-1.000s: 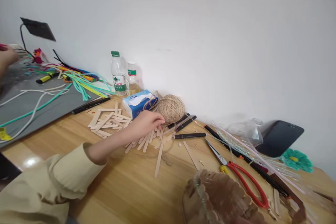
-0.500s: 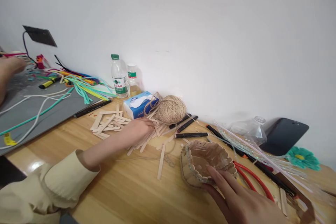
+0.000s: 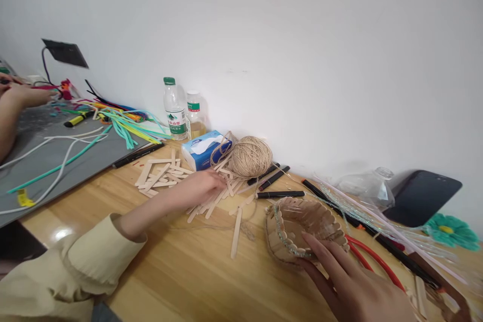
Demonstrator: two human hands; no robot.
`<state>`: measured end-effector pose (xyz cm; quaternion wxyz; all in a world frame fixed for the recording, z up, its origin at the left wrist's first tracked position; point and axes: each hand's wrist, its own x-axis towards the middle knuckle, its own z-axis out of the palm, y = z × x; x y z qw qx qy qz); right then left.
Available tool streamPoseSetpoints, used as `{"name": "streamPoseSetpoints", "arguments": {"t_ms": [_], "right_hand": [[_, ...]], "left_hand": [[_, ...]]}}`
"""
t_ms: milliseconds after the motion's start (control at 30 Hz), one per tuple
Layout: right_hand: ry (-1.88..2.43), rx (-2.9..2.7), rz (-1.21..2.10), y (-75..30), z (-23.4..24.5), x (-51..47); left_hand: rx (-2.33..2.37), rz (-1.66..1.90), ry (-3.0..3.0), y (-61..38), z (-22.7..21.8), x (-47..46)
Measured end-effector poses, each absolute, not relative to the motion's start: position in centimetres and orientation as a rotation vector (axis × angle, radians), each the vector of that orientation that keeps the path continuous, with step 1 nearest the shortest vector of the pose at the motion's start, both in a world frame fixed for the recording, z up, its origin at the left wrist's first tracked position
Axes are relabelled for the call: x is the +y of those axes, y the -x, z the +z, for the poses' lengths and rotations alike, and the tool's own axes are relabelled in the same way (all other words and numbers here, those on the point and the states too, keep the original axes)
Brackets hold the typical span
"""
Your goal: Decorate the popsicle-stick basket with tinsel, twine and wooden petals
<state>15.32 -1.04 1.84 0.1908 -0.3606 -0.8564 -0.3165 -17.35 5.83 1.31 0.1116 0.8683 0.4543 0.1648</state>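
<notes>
My left hand (image 3: 202, 187) reaches out in a cream sleeve onto a heap of wooden craft sticks (image 3: 211, 196) beside a ball of jute twine (image 3: 250, 156). Its fingers curl down among the sticks; whether they grip one is hidden. My right hand (image 3: 350, 284) lies open with fingers stretched, its fingertips touching the near rim of a small basket made of sticks (image 3: 302, 226), edged with a beaded string. One loose stick (image 3: 236, 231) lies between the two hands.
Red-handled scissors (image 3: 372, 261), black pens (image 3: 281, 194), clear straws (image 3: 377, 221) and a dark phone (image 3: 422, 196) lie right. A tissue pack (image 3: 206, 149), two bottles (image 3: 175, 110) stand behind. Another person's hand (image 3: 18, 98) works over a grey mat (image 3: 56, 156) strewn with pipe cleaners.
The basket came up from the bottom edge and now sits on the table under my right hand's fingertips. My left hand drew back slightly from the twine onto the sticks.
</notes>
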Motion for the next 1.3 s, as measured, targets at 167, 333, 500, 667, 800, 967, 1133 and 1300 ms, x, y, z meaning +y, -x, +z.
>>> {"name": "streamPoseSetpoints", "arguments": {"t_ms": [167, 333, 500, 667, 800, 967, 1133, 1300], "right_hand": [[1.019, -2.376, -0.878, -15.1, 1.9, -1.0], [1.033, -2.368, -0.872, -14.9, 2.0, -1.1], [1.061, -2.389, -0.856, -14.9, 2.1, -1.2], [1.058, -2.404, -0.871, -15.0, 1.9, -1.2], [1.052, -2.378, -0.881, -15.1, 1.8, -1.2], [1.038, -2.376, -0.886, -15.0, 1.7, -1.1], [1.028, -2.365, -0.887, -14.9, 1.8, -1.0], [1.013, -2.378, -0.851, -14.5, 2.2, -0.8]], "left_hand": [[1.211, 0.346, -2.473, 17.6, 1.9, 5.4], [1.294, 0.378, -2.442, 18.2, 2.2, 5.4], [1.350, 0.364, -2.415, 18.7, 2.3, 5.0], [1.476, 0.432, -2.430, 18.3, 2.2, 4.5], [1.318, 0.407, -2.506, 16.7, 1.8, 4.2], [1.199, 0.401, -2.540, 15.3, 1.5, 4.4], [1.252, 0.549, -2.454, 15.9, 1.6, 5.2], [1.382, 0.857, -2.182, 15.1, 3.5, 3.7]]}}
